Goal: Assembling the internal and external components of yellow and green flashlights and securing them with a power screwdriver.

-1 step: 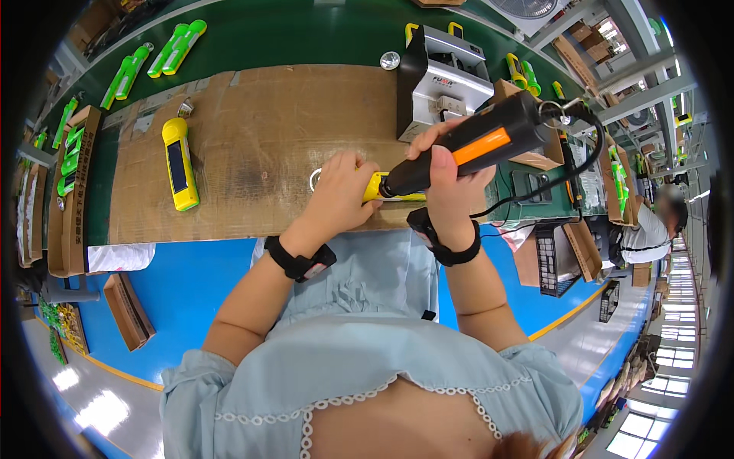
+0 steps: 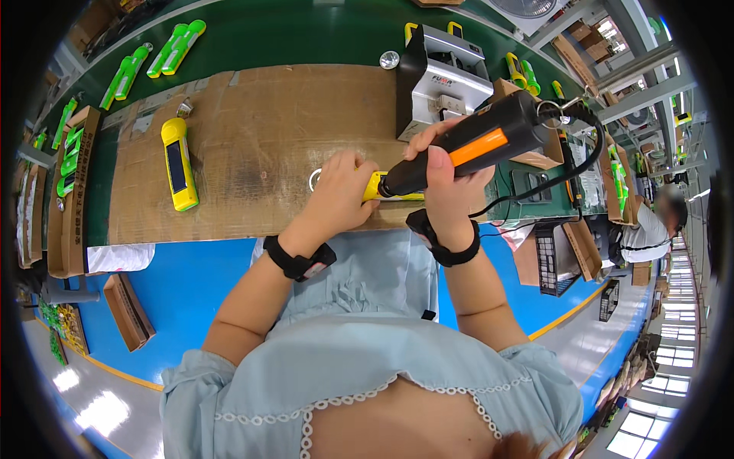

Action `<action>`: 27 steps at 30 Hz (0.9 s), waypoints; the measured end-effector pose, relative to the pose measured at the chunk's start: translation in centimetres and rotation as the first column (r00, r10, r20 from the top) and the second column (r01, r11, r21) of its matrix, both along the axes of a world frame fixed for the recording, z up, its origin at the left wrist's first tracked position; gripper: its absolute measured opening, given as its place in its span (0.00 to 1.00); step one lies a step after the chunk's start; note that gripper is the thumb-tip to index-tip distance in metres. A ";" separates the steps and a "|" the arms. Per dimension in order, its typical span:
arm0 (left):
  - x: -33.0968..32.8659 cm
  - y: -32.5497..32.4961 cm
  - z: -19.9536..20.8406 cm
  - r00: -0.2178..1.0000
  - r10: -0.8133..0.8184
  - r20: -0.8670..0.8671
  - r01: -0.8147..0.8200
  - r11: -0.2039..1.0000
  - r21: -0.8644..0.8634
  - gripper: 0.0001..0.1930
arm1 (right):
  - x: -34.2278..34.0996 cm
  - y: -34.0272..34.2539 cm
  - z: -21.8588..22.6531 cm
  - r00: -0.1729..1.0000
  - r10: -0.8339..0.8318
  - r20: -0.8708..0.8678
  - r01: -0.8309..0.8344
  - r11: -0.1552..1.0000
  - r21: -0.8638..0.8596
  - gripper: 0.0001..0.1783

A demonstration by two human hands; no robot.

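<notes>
In my right hand (image 2: pixel 451 187) is a black electric screwdriver (image 2: pixel 483 147) with an orange stripe, its cable looping off the back end. The tool slants down to the left, and its tip meets a yellow flashlight body (image 2: pixel 373 186) lying near the table's front edge. My left hand (image 2: pixel 335 193) grips that body by its left end and covers much of it. A white ring (image 2: pixel 314 180) peeks out beside my left hand. Farther left lies a yellow flashlight (image 2: pixel 179 167) with a dark panel, below a small silver reflector cup (image 2: pixel 185 108).
A cardboard sheet (image 2: pixel 260 115) covers the green table. At the back right stands a black and silver machine (image 2: pixel 443 80), with a round reflector (image 2: pixel 389 60) beside it. Green flashlights (image 2: pixel 177 50) lie back left; a carton (image 2: pixel 75 206) of them stands far left. Another person (image 2: pixel 650 233) is far right.
</notes>
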State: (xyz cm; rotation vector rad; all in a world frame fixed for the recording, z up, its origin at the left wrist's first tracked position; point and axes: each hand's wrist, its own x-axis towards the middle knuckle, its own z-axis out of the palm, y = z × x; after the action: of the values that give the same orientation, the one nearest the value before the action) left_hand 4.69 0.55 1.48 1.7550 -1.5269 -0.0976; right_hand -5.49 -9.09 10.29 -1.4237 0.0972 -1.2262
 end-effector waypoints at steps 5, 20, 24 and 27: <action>0.6 0.0 0.6 0.997 -0.071 0.002 0.071 0.995 0.067 0.23 | 0.4 -0.2 -0.5 1.000 -0.001 -0.027 -0.001 0.998 -0.070 0.21; 0.3 0.5 1.0 0.997 -0.082 0.005 0.080 0.989 0.128 0.23 | -2.4 -7.6 5.2 0.887 -0.397 0.236 0.425 0.902 -0.081 0.17; 0.1 0.7 1.2 0.998 -0.065 0.013 0.063 0.990 0.123 0.23 | -0.5 -11.8 4.2 0.890 -0.418 0.183 0.446 0.882 -0.153 0.22; 0.0 0.6 0.8 0.999 -0.049 0.022 0.046 0.993 0.112 0.24 | 0.4 -12.5 4.3 0.890 -0.444 0.107 0.456 0.874 -0.168 0.18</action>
State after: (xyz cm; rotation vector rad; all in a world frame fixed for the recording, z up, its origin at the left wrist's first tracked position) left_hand 4.69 1.14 2.30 1.8128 -1.6085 -0.1893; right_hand -5.12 -21.56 14.57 -1.5759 0.2878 -1.7030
